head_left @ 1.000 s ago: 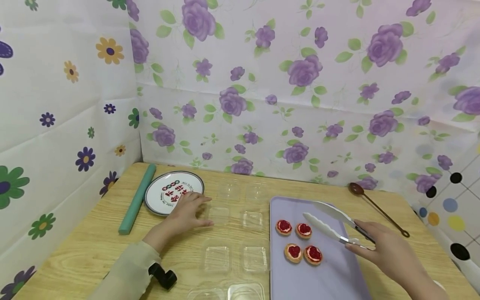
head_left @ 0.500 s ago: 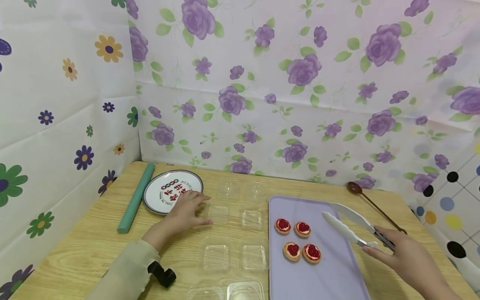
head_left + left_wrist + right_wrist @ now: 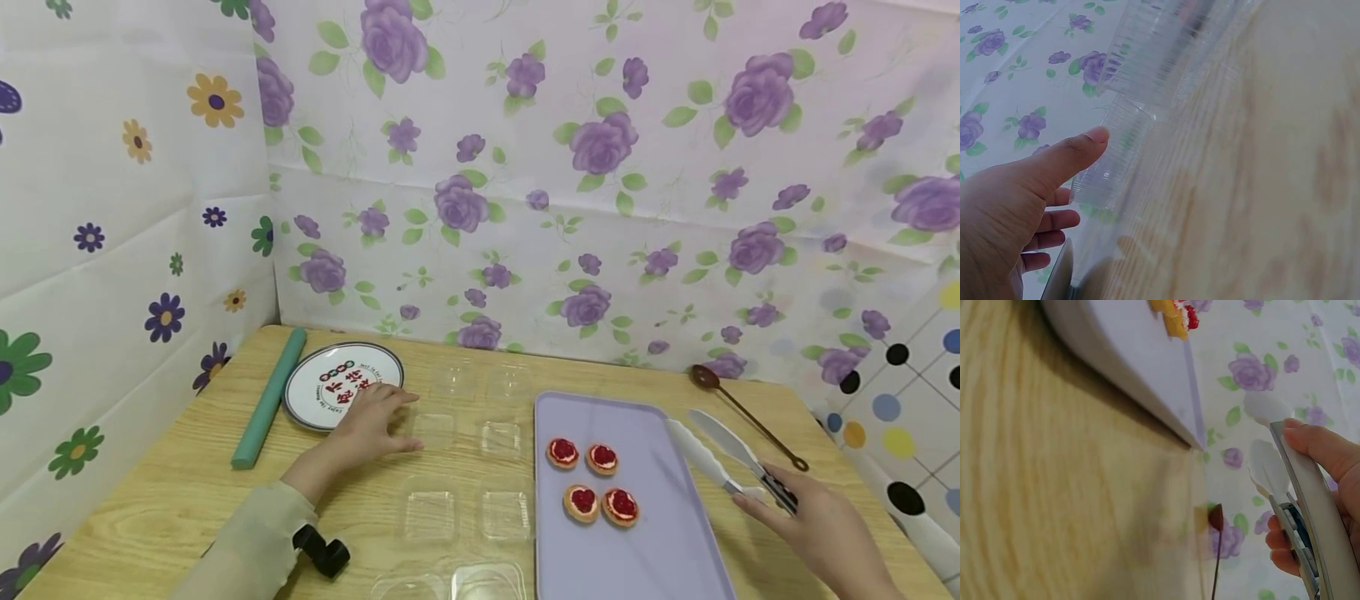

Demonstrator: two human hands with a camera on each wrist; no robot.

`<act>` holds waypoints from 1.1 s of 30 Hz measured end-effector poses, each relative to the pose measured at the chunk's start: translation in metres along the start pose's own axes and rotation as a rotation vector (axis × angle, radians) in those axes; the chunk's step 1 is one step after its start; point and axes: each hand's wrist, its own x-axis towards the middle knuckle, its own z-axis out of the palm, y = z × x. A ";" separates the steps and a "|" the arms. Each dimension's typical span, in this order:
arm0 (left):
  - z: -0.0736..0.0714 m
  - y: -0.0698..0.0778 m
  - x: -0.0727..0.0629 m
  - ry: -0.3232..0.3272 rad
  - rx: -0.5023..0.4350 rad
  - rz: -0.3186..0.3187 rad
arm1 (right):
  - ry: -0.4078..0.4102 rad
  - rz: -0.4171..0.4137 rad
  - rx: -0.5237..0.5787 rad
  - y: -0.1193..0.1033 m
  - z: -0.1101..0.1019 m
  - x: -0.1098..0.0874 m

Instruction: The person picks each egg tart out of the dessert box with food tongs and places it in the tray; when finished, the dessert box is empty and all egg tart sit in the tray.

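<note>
My right hand [image 3: 825,521] grips a pair of tongs [image 3: 702,452] by the handles, its thumb along one arm in the right wrist view. The white tips of the tongs [image 3: 1270,465] stand apart with nothing between them, by the right edge of a lilac tray [image 3: 652,562]. Several small tarts [image 3: 582,503] with red topping and white cream lie on that tray. My left hand [image 3: 365,429], fingers spread and holding nothing, hovers between a white plate [image 3: 306,396] and a clear plastic box [image 3: 435,431]; its thumb overlaps a clear box [image 3: 1107,169] in the left wrist view.
Several more clear plastic boxes [image 3: 431,514] stand in two columns left of the tray. A green roller [image 3: 270,400] lies beyond the plate at the left. Toward the back right rests a brown long-handled spoon [image 3: 753,418]. Flower-patterned cloth [image 3: 525,275] closes off the back.
My right hand has carried the tongs rightward, from over the tray close to the tarts to its right edge. The left hand and the tarts keep their places.
</note>
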 end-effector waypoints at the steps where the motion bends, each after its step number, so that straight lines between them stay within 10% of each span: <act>1: 0.000 0.000 0.000 0.000 0.000 -0.001 | -0.008 0.010 -0.003 0.002 0.001 0.000; 33: 0.001 -0.001 0.000 0.007 -0.008 0.001 | -0.162 0.178 -0.038 0.044 0.019 0.007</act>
